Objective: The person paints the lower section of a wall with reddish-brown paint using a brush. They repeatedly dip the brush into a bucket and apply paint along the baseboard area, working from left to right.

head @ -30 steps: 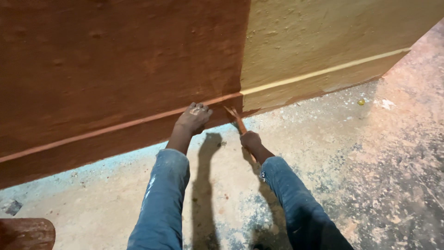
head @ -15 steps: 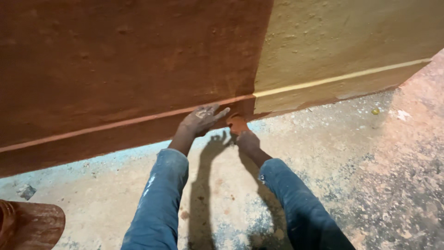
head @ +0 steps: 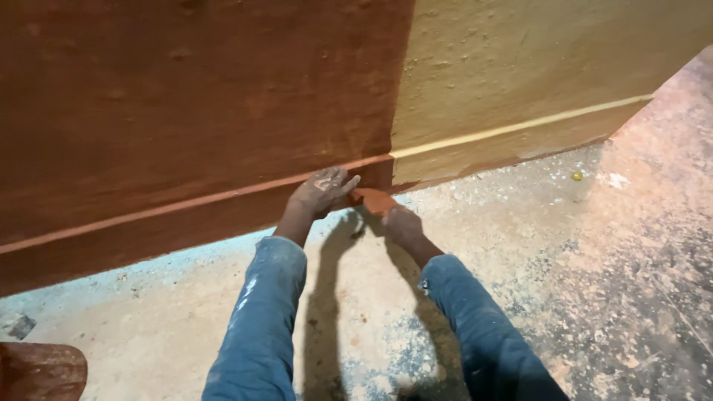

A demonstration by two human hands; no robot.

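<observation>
Head view shows your right hand clamped on a small reddish-orange pad, pressed to the foot of the wall where red-brown paint meets yellow. Just left of that grip, your left hand rests flat — fingers spread — against the painted skirting band, above the dusty floor.

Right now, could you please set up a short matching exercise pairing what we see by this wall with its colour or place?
Things:
1. left hand
2. right hand
3. painted wall section
4. unpainted wall section

Descriptions:
A. yellowish
B. flat against the wall's lower band
C. red-brown
D. holds a small orange-red tool at the paint edge

Pairs: 1-B, 2-D, 3-C, 4-A
</observation>
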